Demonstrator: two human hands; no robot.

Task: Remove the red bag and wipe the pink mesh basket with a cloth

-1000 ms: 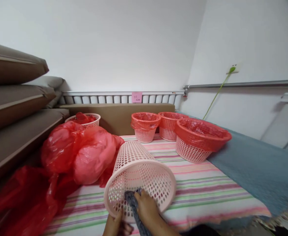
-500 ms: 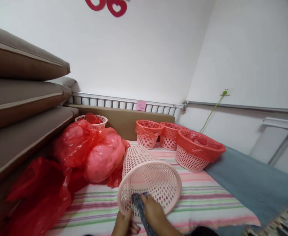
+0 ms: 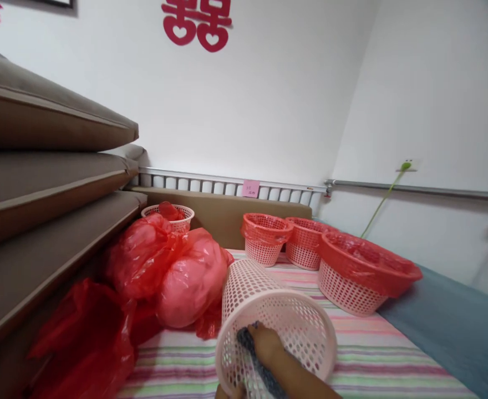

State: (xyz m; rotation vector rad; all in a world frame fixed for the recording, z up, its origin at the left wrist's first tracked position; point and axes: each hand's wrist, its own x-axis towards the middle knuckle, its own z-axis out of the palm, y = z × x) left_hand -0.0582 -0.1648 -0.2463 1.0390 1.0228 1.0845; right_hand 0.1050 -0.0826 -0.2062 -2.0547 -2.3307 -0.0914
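Note:
A pale pink perforated basket [image 3: 248, 285] lies on its side on a striped cloth [image 3: 177, 363], its open mouth facing me. Inside the mouth, my right hand [image 3: 267, 346] is closed on a dark grey cloth [image 3: 269, 379], pressed near the basket's inner left wall. At the bottom edge of the view, my left hand [image 3: 231, 391] grips the lower rim; only part of its fingers shows.
Red plastic bags [image 3: 189, 282] lie left of the basket, beside stacked cushions [image 3: 56, 221]. A white basket [image 3: 181, 224] stands behind them. Three pink baskets lined with red bags [image 3: 263, 249], [image 3: 304, 255], [image 3: 347, 288] stand behind and to the right.
The view has shifted, so the scene sits lower and further right. My right hand has moved deeper and higher inside the basket with the cloth. My left hand stays at the rim.

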